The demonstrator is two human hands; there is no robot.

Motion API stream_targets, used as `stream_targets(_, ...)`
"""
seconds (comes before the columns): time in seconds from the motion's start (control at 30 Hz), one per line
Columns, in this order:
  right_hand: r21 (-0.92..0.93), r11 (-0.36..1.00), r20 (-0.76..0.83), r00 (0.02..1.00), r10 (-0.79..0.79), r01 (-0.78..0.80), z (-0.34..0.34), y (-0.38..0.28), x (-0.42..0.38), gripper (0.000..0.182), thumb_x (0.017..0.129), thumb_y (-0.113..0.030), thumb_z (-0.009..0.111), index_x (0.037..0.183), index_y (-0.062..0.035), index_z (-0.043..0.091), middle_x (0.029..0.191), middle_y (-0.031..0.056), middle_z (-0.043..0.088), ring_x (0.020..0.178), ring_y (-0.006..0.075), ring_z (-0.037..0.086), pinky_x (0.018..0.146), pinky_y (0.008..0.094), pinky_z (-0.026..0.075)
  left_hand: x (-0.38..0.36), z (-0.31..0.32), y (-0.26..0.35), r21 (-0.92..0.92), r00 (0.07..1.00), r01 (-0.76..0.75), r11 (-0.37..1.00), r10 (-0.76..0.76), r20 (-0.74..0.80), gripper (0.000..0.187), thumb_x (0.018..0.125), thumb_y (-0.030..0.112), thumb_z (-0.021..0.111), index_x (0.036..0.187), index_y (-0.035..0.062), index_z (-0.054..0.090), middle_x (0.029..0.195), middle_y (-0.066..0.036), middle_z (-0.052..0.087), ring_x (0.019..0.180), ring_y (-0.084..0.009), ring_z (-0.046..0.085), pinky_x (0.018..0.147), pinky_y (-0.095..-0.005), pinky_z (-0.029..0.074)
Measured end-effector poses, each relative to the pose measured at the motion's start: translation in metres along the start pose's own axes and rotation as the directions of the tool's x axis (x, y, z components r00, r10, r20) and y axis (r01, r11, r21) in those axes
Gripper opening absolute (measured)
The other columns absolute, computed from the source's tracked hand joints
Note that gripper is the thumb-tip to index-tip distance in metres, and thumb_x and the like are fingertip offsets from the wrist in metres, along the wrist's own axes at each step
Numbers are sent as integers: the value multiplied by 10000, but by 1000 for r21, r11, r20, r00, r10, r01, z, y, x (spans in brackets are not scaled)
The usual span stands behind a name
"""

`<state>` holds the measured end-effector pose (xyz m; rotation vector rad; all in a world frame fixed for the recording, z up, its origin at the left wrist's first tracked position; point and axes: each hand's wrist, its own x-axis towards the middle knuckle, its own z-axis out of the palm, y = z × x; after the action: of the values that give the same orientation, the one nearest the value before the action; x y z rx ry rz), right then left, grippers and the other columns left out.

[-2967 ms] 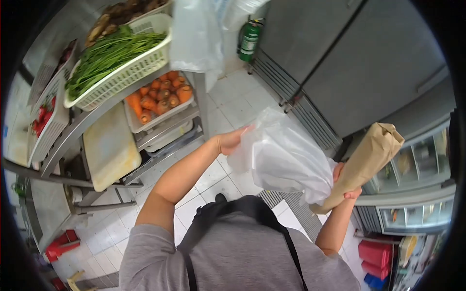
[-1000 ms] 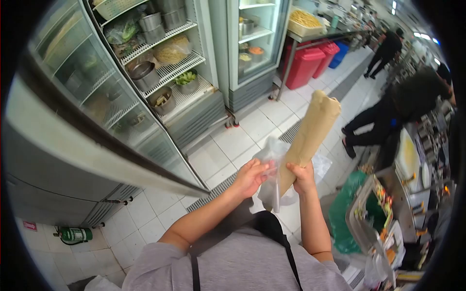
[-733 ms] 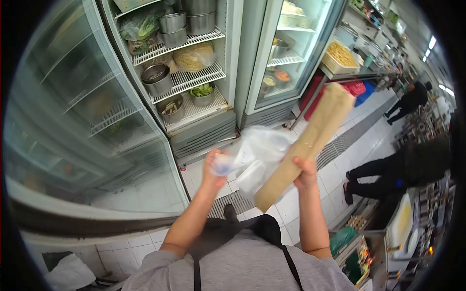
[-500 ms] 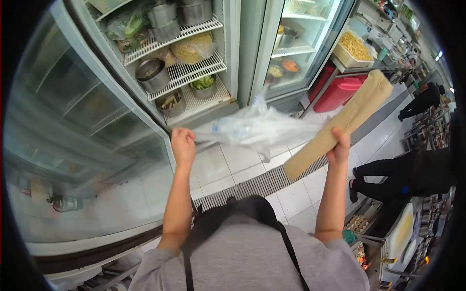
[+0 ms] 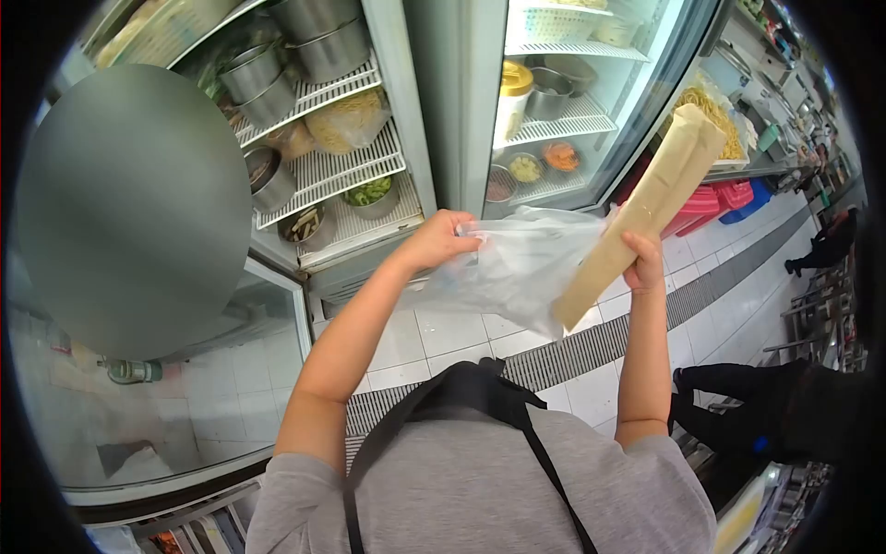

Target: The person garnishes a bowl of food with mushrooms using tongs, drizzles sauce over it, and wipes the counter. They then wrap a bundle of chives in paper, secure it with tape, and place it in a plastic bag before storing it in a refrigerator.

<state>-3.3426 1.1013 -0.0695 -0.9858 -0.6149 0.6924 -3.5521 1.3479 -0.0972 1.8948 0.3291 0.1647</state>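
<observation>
A crumpled clear plastic bag [image 5: 531,268] stretches between my hands in front of the fridges. My left hand [image 5: 445,242] is closed on the bag's left upper edge, with thumb and fingers pinched together. My right hand [image 5: 644,263] grips a long, flat, brown paper-covered packet [image 5: 651,208], which slants from lower left to upper right. The bag's right end meets this packet near my right fingers; whether that hand also holds the bag is hidden.
An open fridge [image 5: 365,217] holds metal pots and bagged food. Beside it stands a second, lit fridge [image 5: 563,120]. Its glass door [image 5: 268,369] hangs at left, partly covered by a grey oval. A floor drain grate [image 5: 591,346] crosses the tiles. Another person [image 5: 738,402] stands at right.
My left hand has moved right and up, nearer my right hand, so the bag is less stretched. The packet tilts more upright. The view has moved closer to the fridges.
</observation>
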Motion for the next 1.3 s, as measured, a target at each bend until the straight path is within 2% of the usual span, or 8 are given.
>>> stream_targets(0.17,-211,977,-184,982,-52,12,-61,-13,22,438,694,-120,618,1082,17,466,883,115,554,814,222,571,711,333,489,32,-20,16,-151,937,123,981,-64,343,244,782,228,652,937,41,671,721,-20,634,581,-64,507,535,-211,396)
stream_targets(0.3,460,810,159,863,-479,364,-12,-65,17,477,706,-249,622,1102,-62,433,950,106,488,901,237,528,852,433,426,50,-18,45,-369,972,222,903,-234,13,252,849,255,573,986,65,664,551,45,488,447,-39,342,417,-195,262)
stream_targets(0.57,187,582,241,538,-808,791,79,-17,48,466,731,-189,594,1126,-84,370,972,112,499,913,268,529,876,481,415,24,-4,138,-278,929,-107,955,-4,-371,358,907,331,454,1033,48,635,645,56,503,526,-31,363,482,-198,317)
stream_targets(0.8,-597,644,408,872,-270,478,121,82,66,433,603,-94,675,998,-45,504,887,144,589,842,287,579,735,364,459,-57,-22,197,3,779,-297,955,244,-578,365,918,316,455,1085,31,609,701,52,542,524,-20,369,469,-179,293)
stream_targets(0.93,-735,430,526,841,-125,524,130,116,91,490,596,-129,693,1037,-49,495,904,167,589,862,309,578,742,368,461,-89,-33,202,-107,764,-332,937,201,-613,380,925,317,435,1073,15,609,796,-35,631,662,-59,541,594,-190,425)
stream_targets(1.0,-882,277,458,836,302,383,131,152,100,503,597,-186,697,1031,-40,488,924,160,591,878,317,578,762,388,457,-84,-22,191,233,714,-178,956,289,-637,392,912,335,457,1053,7,620,587,83,485,475,0,332,429,-179,257)
stream_targets(1.1,-887,175,459,854,245,427,150,177,96,535,643,-217,669,1107,-40,469,921,165,597,905,330,566,789,406,446,-80,-12,198,275,818,-153,949,277,-504,352,897,327,496,1039,35,634,614,85,480,489,-3,322,436,-176,244)
stream_targets(1.3,-621,206,712,434,551,756,147,41,105,362,848,-355,511,957,-21,598,787,195,598,823,356,552,743,423,434,-124,-197,138,5,500,210,978,-103,-860,239,769,179,636,986,82,648,673,54,537,477,-42,341,445,-217,288)
